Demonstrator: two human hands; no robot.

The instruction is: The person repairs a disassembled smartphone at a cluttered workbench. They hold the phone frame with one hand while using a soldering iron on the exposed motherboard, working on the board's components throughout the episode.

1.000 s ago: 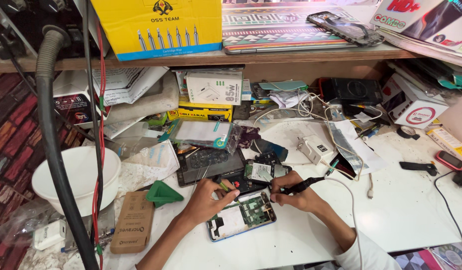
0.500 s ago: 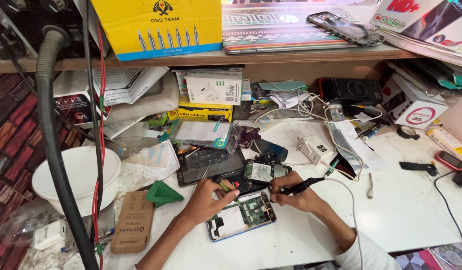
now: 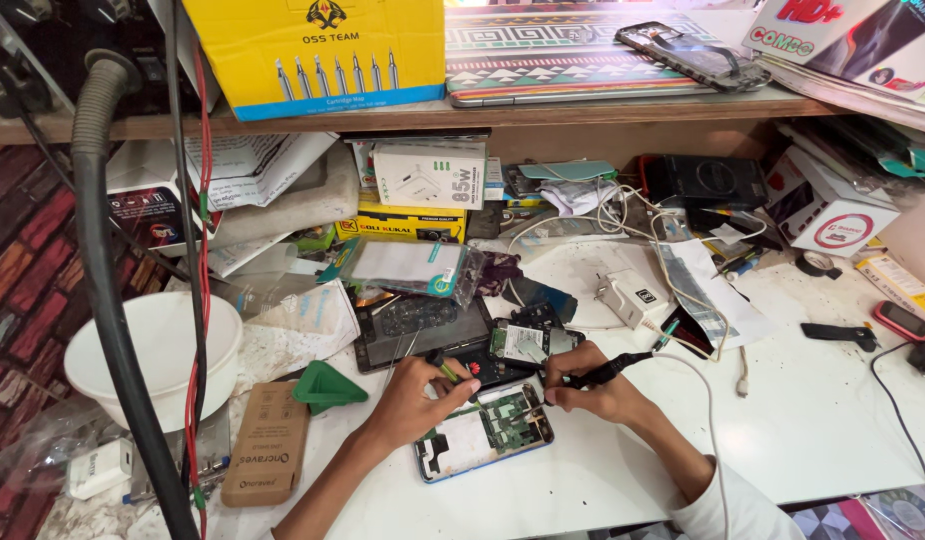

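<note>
- I'm looking down at a very messy repair bench, and the opened phone (image 3: 485,432) lies flat on the white table (image 3: 813,430) right in front of me, back cover off, green circuit board showing.
- My left hand (image 3: 415,402) sits at the phone's upper left edge, fingers pinched around a thin yellow-green tool (image 3: 445,369). Can't tell exactly what kind it is.
- My right hand (image 3: 591,388) is closed around a black corded pen-like tool (image 3: 611,371), tip aimed down at the board.
- My read: this is the fiddly bit, working one small spot on the board with both tips close together.
- Next move calls for steady wrists and tiny motions, since those parts look packed tight and a slip could scrape something.
- Just behind the hands there's another opened phone (image 3: 523,343) and a dark screen panel (image 3: 423,325).
- Off to my left: a green triangular pick (image 3: 326,386), a brown cardboard box (image 3: 268,442) and a white bowl (image 3: 158,350).
</note>
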